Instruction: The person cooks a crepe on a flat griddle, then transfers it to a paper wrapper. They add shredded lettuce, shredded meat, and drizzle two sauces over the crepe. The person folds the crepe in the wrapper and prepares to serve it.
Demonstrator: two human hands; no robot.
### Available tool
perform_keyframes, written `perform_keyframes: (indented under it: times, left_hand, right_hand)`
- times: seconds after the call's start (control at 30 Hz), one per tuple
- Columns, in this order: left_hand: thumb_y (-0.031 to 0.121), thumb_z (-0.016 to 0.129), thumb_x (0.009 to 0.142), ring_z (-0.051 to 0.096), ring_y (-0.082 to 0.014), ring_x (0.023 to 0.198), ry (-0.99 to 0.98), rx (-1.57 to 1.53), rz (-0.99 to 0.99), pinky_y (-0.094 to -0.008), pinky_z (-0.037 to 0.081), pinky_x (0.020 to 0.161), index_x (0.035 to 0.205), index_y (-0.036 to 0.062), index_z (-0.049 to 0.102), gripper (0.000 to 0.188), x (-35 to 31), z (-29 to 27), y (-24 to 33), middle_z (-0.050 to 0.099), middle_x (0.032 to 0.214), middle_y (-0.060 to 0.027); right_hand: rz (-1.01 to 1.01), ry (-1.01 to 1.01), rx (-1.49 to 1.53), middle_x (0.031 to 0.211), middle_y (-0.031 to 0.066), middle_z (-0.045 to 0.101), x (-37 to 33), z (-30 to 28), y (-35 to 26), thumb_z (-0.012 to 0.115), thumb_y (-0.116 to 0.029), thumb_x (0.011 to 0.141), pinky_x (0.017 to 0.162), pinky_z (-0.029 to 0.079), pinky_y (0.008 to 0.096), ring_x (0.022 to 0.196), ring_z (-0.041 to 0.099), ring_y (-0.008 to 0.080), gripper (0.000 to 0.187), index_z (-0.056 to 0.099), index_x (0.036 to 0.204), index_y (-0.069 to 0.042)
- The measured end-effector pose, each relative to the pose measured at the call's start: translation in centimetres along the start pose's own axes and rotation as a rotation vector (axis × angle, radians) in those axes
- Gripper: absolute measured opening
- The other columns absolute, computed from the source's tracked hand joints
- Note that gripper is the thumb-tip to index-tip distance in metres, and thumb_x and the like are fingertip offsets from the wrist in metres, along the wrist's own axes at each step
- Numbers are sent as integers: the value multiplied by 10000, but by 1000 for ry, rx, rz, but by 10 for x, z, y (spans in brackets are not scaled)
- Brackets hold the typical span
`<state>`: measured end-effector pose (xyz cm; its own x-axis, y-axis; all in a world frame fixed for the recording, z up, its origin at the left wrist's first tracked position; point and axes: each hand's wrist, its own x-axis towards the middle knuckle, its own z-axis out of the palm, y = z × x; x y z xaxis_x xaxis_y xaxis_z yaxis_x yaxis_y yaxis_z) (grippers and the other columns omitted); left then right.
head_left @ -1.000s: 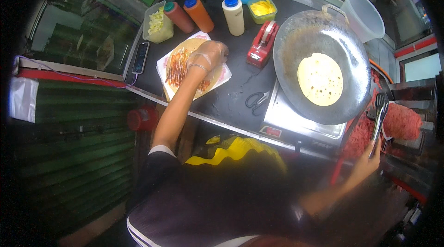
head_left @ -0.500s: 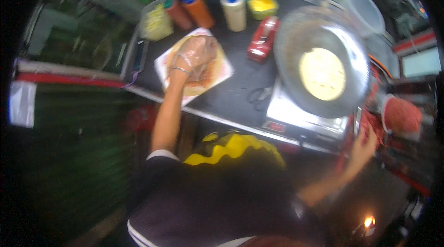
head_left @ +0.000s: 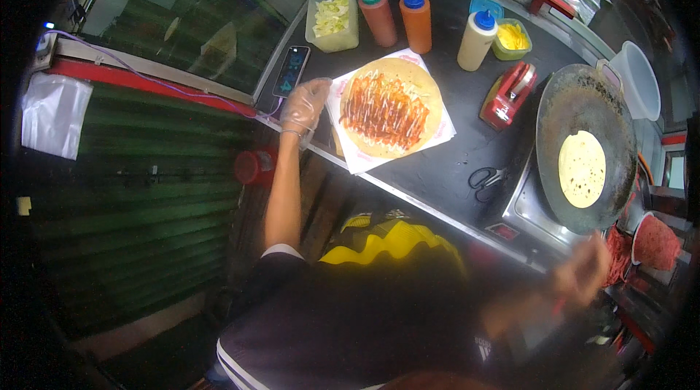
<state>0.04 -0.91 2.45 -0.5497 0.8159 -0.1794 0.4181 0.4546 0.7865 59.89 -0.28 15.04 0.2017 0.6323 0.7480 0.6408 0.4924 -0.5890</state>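
Left hand point(head_left: 306, 104): gloved in clear plastic, centre-left of the frame, fingers loosely curled and half open, holding nothing; its fingertips lie at the left edge of the white paper, just beside the wrap.
Right hand point(head_left: 580, 277): lower right of the frame, blurred; it hangs below the pan's near rim, and whether it is open or holds anything cannot be told.
Wrap point(head_left: 389, 107): round flatbread in the upper centre, lying open and flat on the paper, spread with red sauce and streaked with white sauce.
Paper point(head_left: 364, 160): white sheet under the wrap, on the dark tabletop point(head_left: 452, 164), one corner reaching the near edge.
Phone point(head_left: 292, 70): just above the left hand, screen lit, near the tabletop's left edge.
Tub point(head_left: 332, 18): clear box of chopped green leaves, upper centre, left of the bottles.
Bottles point(head_left: 417, 19): two orange-brown squeeze bottles side by side, then a cream one with a blue cap to their right.
Yellow tub point(head_left: 512, 37): small container of yellow shreds, right of the cream bottle.
Tape dispenser point(head_left: 508, 94): red, between the wrap and the pan.
Scissors point(head_left: 485, 177): dark, on the tabletop below the dispenser.
Pan point(head_left: 576, 109): large round dark griddle at the right, with a pale flatbread point(head_left: 582, 169) lying on it.
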Motion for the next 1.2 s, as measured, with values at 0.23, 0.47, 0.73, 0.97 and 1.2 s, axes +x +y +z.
perform_keyframes:
  times: [0.23,0.47,0.73,0.97,1.2]
  left_hand:
    - [282,672,1054,708,-480,1310,140,420,394,-528,556,1147,1419,1,739,466,40,16,-69,748,1400,-294]
    - [441,772,1057,795,-407,1092,-246,396,259,-505,582,975,1348,-118,725,632,76,4,-57,784,1236,-342]
    - [92,826,1034,725,-179,1168,-164,-365,-57,-340,587,1019,1508,-50,662,522,36,21,-38,766,1357,-102]
    - [30,829,1021,723,-98,1022,-196,-469,-54,-285,589,835,1393,-48,738,391,27,27,-59,798,1214,-47]
    - [285,874,1021,725,-110,975,-142,-317,-218,-327,588,791,1286,63,787,356,9,12,-51,788,1109,11]
  right_hand:
    - [354,-523,43,1216,252,833,-100,209,-15,661,-32,1068,1010,602,458,1113,822,364,273,805,1294,21]
    - [561,-699,-4,1068,231,806,-123,261,22,816,-218,978,913,612,486,964,789,393,304,836,1191,-3]
    - [599,-702,-39,1019,245,828,-118,264,13,842,-249,942,898,621,479,947,811,388,298,844,1079,15]
    - [581,-849,-47,938,238,835,-101,255,7,856,-248,953,814,612,443,868,830,322,295,838,1035,35]
    - [646,-939,23,937,263,825,-109,226,-1,793,-198,1018,800,577,430,843,798,284,248,843,1073,38]
